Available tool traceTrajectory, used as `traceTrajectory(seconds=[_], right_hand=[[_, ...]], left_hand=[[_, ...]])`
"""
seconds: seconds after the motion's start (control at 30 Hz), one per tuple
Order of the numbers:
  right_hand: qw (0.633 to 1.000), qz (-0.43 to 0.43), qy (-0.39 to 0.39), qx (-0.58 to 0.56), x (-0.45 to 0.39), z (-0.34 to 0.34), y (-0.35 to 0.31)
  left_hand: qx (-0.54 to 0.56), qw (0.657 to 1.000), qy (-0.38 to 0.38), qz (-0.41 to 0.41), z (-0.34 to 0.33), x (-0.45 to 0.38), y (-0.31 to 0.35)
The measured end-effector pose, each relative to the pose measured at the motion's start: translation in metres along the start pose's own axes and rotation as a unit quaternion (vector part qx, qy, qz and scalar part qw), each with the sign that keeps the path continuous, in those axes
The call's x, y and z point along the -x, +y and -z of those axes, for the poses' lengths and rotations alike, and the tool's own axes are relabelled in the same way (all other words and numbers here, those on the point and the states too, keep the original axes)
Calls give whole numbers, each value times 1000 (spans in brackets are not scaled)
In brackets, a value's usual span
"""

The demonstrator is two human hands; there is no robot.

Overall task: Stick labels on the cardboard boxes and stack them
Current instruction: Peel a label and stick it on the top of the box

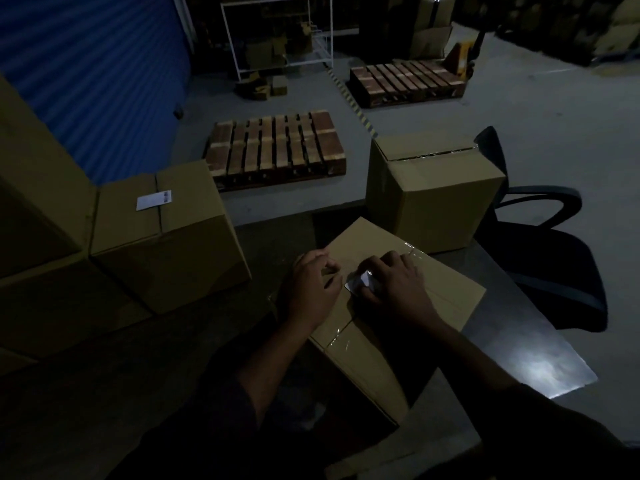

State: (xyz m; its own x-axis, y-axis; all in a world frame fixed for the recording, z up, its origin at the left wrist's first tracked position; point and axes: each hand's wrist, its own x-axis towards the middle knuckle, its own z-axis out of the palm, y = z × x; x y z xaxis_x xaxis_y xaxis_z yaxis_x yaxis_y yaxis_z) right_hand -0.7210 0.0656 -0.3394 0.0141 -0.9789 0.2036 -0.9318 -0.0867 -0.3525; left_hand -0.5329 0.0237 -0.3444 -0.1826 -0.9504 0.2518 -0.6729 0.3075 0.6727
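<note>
A taped cardboard box (pixel 446 292) lies in front of me on a metal table (pixel 519 341). On its top sits a white label (pixel 360 283), mostly covered by my right hand (pixel 394 285), whose fingers press down on it. My left hand (pixel 311 285) rests on the box's left top edge with its fingers loosely bent. To the left stands a stacked box (pixel 166 237) with a white label (pixel 153 200) stuck on its top. A third taped box (pixel 429 199) stands behind on the table, with no label in sight.
Large stacked boxes (pixel 38 202) fill the left side. A black office chair (pixel 554 258) stands right of the table. Two wooden pallets (pixel 277 147) (pixel 405 81) lie on the grey floor beyond, with a white rack (pixel 277 32) and a blue shutter (pixel 97 71) behind.
</note>
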Motion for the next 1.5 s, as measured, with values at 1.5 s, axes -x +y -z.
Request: traceTrajectory(seconds=[1.5], right_hand=[[1000, -4, 9, -15, 11, -2, -7]], left_hand=[[26, 997, -29, -70, -7, -18, -26]])
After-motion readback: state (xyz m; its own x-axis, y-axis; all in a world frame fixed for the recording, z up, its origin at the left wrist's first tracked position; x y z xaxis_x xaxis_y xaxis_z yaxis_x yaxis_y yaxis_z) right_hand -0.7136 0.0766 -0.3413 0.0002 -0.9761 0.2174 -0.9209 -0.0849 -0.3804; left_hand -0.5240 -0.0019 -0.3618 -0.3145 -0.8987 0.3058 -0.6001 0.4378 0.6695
